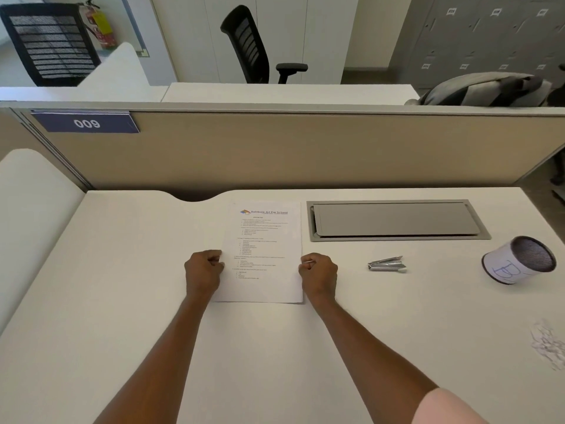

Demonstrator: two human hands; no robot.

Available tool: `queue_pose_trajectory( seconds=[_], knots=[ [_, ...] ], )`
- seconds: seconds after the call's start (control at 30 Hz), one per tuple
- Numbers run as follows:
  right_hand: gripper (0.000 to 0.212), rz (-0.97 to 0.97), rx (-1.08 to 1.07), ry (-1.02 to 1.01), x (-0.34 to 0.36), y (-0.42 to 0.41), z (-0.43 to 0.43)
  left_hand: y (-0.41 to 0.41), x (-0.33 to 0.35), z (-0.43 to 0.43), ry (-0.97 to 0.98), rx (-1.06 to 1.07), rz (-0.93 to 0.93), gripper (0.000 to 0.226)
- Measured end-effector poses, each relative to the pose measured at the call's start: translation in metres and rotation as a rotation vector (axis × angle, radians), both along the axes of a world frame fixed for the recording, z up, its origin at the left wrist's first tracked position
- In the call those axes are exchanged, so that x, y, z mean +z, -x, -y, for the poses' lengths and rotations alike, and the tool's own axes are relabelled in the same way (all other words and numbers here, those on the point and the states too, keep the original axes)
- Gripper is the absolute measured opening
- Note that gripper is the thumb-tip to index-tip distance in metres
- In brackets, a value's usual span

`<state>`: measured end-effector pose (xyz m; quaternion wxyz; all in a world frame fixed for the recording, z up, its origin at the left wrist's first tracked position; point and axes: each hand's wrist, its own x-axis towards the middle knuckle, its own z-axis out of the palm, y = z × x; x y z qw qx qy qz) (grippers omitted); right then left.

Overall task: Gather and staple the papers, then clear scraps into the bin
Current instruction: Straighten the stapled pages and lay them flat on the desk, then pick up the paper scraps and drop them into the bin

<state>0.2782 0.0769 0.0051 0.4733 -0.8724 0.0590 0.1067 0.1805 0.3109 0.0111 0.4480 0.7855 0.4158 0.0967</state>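
Note:
A stack of printed white papers (263, 240) lies flat in the middle of the white desk (122, 270). My left hand (203, 272) is curled against the stack's left edge and my right hand (318, 273) against its right edge, both pinching the sides. A small silver stapler (386, 264) lies on the desk to the right of my right hand. Further right a mesh cup bin (519, 260) wrapped in white paper lies tilted, its mouth facing right. A heap of shredded paper scraps (548, 344) sits at the desk's right edge.
A grey cable hatch (394, 220) is set into the desk behind the stapler. A beige partition (305, 148) with a "009" label (87, 123) closes off the back. Office chairs and a grey bag (486, 90) lie beyond it.

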Motion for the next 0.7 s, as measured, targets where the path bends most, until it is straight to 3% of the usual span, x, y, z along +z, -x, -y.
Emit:
queue_pose_trajectory(
  seconds=[0.53, 0.7],
  knots=[
    [0.019, -0.036, 0.100, 0.016, 0.006, -0.006, 0.009, 0.004, 0.002, -0.008, -0.061, -0.052, -0.082, 0.032],
    [0.017, 0.010, 0.142, 0.163, 0.018, 0.005, 0.031, 0.022, 0.011, 0.006, -0.172, -0.027, -0.127, 0.034]
  ],
)
